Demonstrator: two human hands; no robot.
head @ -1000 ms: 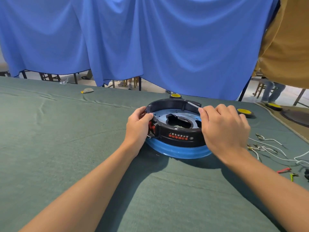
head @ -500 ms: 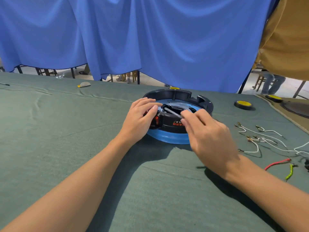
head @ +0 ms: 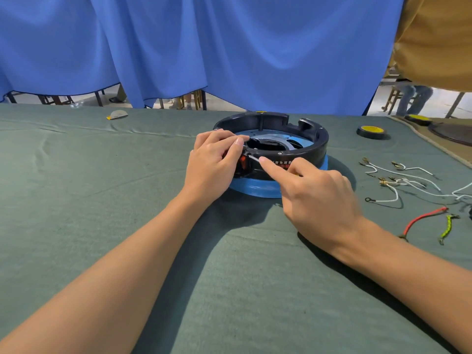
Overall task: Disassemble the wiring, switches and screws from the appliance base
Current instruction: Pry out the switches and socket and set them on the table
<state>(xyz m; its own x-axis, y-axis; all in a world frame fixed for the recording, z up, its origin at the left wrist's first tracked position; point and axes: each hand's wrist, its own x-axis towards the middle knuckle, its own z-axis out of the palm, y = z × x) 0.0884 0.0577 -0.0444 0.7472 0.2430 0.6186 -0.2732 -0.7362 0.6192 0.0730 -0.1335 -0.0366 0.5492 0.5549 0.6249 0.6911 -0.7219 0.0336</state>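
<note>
- Since half a second back: right hand [head: 316, 198] has come off the top of the appliance base [head: 315, 146] to its front wall. The tool [head: 253, 157] tip is now at the red switch [head: 244, 161]. Left hand [head: 212, 162] has stayed on the rim.
- Curtain [head: 229, 47]: blue cloth in deep hanging folds, behind the desk.
- Desk [head: 102, 226]: green felt cover, faint creases at far left.
- Appliance base: at mid desk. A round black plastic ring on a blue bottom rim, with a grey metal plate inside.
- Left hand: fingers curled over the near-left rim, gripping it just above the switch.
- Right hand: curled round the tool, index finger laid straight along it.
- White wires [head: 398, 175]: loose with brass terminals, right of the base and apart from it.
- Red lead [head: 421, 219], green lead [head: 447, 227]: braided, near the desk's right edge.
- Tool: thin bright metal shaft; handle hidden.
</note>
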